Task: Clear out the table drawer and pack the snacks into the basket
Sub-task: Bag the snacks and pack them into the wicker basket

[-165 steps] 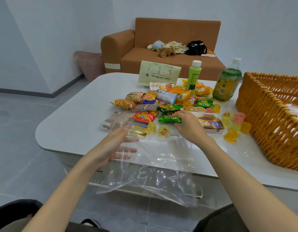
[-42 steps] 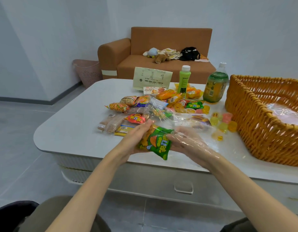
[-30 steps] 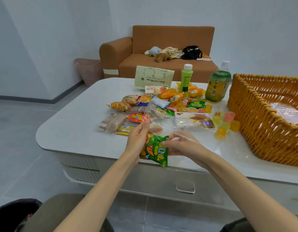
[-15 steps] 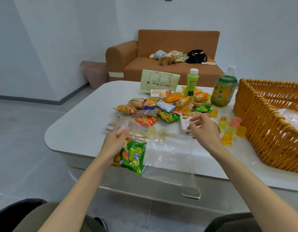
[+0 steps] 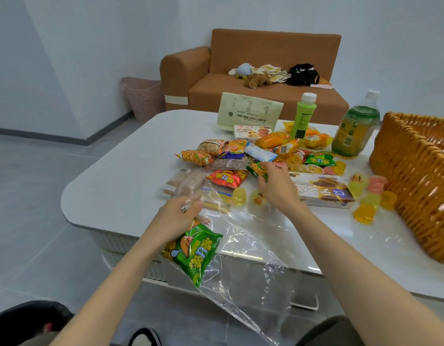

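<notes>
Snack sorting, head view.

- Counter (image 5: 121, 183): white, rounded corners, loaded across its middle and far side.
- Left grip (image 5: 178, 218): at the near edge, fingers closed on the mouth of a clear bag (image 5: 253, 258), which hung down over the counter's front.
- Green packet (image 5: 197, 250): already inside the clear bag, just below the left grip.
- Right grip (image 5: 278, 188): stretched further over the pile, fingers curled on a small green packet (image 5: 256, 170); whether the packet was lifted off the counter could not be told.
- Red packet (image 5: 227, 177): flat, just left of the right grip.
- Long box (image 5: 323, 192): lying flat, touching the right grip's right side.
- Jelly cups (image 5: 365, 213): yellow and pink, loose between the long box and the basket.
- Basket (image 5: 415, 176): woven, orange-brown, on the right of the counter, well apart from both grips.
- Green bottle (image 5: 304, 116) and tea bottle (image 5: 355, 131): upright at the far side, beside the basket.
- Paper pouch (image 5: 249, 111): upright at the far edge, left of the green bottle.
- Drawer handle (image 5: 305, 307): under the near edge, seen partly through the bag.
- Sofa (image 5: 266, 96) and pink bin (image 5: 143, 98): against the far wall.
</notes>
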`<state>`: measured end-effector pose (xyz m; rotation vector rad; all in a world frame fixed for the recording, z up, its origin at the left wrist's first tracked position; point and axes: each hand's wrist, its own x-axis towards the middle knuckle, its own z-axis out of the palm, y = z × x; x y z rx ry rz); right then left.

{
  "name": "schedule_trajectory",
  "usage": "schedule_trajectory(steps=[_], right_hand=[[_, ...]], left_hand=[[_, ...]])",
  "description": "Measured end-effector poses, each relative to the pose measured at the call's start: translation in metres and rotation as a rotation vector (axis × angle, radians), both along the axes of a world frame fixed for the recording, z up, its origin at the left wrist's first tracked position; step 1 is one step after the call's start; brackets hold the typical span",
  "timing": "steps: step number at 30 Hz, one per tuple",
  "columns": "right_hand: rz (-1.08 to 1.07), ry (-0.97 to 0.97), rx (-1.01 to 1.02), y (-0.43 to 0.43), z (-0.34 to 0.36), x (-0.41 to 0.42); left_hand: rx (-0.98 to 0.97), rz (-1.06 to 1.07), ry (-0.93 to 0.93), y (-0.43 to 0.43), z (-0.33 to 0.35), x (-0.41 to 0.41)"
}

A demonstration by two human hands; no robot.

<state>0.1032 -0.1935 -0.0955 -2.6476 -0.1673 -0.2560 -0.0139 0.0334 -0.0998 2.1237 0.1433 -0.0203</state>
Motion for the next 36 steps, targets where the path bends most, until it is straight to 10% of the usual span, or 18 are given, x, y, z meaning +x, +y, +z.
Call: schedule_trajectory(steps=[8, 21, 29, 36], right_hand=[[-0.046, -0.168, -0.263, -0.007, -0.015, 0.003], [-0.036, -0.570, -0.100, -0.077, 0.056, -0.074], [0.113, 0.033, -0.298, -0.101, 0.023, -0.119], [0.241, 0.109, -0.260, -0.129, 0.003, -0.097]], left_hand=[[0.036, -0.020, -0.004, 0.001, 0.001, 0.008], [-0.020, 0.059, -0.059, -0.004, 0.017, -0.005], [-0.039, -0.030, -0.027, -0.023, 0.019, -0.023], [-0.007, -0.089, 0.002, -0.033, 0.016, -0.026]])
